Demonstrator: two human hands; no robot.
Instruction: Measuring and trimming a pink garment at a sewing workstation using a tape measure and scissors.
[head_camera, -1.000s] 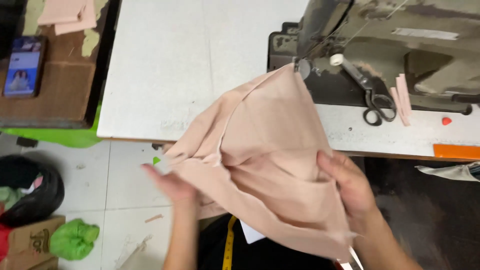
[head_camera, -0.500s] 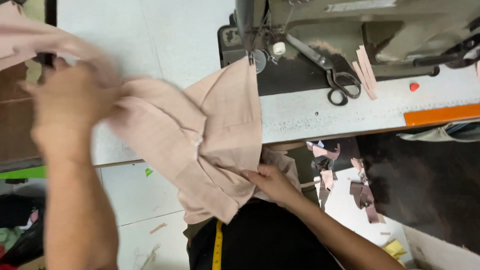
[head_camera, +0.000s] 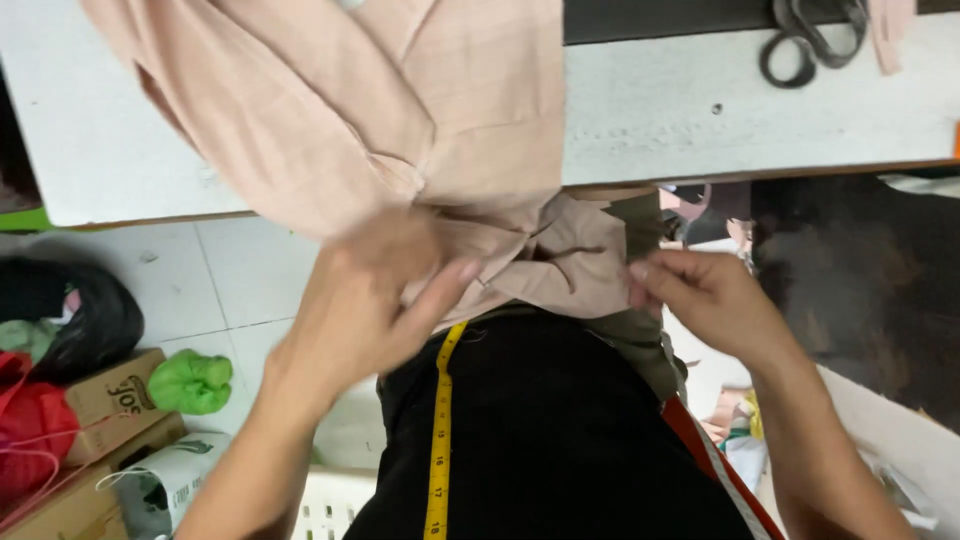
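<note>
1. Head view: the pale pink woven fabric piece (head_camera: 400, 110) drapes off the white bench (head_camera: 750, 120) edge toward the lap, its long axis running from the bench down to the hands.
2. Left hand (head_camera: 375, 295) – fingers closed, gripping the gathered fabric at centre.
3. Right hand (head_camera: 705, 300) – pinching the fabric's right lower edge; the left hand is nearer the bulk.
4. Black-handled scissors (head_camera: 805, 40) lie well apart on the bench.
</note>
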